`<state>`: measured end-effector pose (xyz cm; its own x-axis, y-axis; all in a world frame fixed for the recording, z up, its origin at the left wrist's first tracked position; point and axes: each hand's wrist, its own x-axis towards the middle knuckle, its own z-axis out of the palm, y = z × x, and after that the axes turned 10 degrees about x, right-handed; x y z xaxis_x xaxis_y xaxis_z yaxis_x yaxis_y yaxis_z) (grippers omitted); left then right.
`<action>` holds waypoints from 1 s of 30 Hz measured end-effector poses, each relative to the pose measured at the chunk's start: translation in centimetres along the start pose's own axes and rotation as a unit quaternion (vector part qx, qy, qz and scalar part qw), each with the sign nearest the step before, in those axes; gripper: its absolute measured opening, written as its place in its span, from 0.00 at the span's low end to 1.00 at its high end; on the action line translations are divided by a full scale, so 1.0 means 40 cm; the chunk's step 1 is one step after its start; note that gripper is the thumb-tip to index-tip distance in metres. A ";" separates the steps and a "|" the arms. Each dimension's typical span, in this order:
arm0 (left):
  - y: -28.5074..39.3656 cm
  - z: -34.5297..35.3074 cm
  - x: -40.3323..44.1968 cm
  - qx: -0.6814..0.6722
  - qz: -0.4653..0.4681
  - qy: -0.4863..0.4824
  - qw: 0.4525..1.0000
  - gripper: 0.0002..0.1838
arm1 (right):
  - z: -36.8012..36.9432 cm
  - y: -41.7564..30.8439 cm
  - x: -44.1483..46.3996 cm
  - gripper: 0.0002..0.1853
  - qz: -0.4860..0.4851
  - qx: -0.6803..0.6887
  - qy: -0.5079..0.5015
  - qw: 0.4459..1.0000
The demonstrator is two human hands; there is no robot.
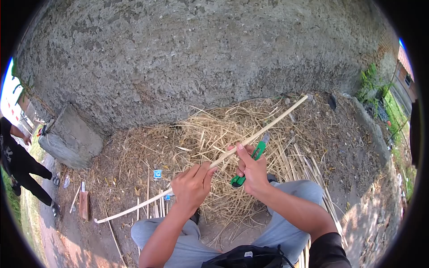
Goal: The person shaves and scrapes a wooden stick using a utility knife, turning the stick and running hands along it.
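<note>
A long, pale bamboo strip (279, 119) crosses in front of me on a slant, its right end higher and its left end bowed downward. My left hand (192, 185) is closed around it near the middle, knuckles up. Just to the right, my right hand (252, 173) pinches the same strip with the thumb on top. That hand also grips a green utility knife (258, 150), its metal blade out and pointing up to the right. The blade lies beside the strip; whether it touches cannot be made out. Beneath both hands spreads a heap of bamboo shavings (223, 127).
A rough grey wall (214, 58) rises behind the heap. Cut strips (315, 172) lie by my right knee. Left are a concrete block (73, 138), a blue packet (157, 174), a wooden piece (84, 205) and a standing person in dark clothes (24, 165).
</note>
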<state>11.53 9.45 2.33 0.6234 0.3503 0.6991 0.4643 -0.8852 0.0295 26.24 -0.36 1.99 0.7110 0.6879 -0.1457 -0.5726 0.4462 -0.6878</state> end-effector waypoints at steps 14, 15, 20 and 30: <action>-0.021 0.003 -0.006 -0.040 -0.030 -0.009 0.999 0.08 | 0.001 0.023 0.004 0.16 -0.024 -0.053 0.036 0.998; -0.023 0.003 -0.005 -0.035 -0.027 -0.009 0.999 0.08 | 0.007 0.021 0.003 0.16 -0.025 -0.060 0.042 0.997; -0.034 0.009 -0.012 -0.009 -0.011 -0.026 1.000 0.10 | -0.035 0.049 0.025 0.15 -0.001 -0.097 0.015 0.995; -0.042 0.026 -0.022 0.119 0.093 0.005 0.989 0.11 | -0.016 0.040 0.014 0.14 0.067 -0.059 0.038 0.995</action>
<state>10.85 10.96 0.91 0.7059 0.1847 0.6838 0.4787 -0.8360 -0.2684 25.98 0.35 0.33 0.6628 0.6890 -0.2932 -0.6158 0.2787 -0.7370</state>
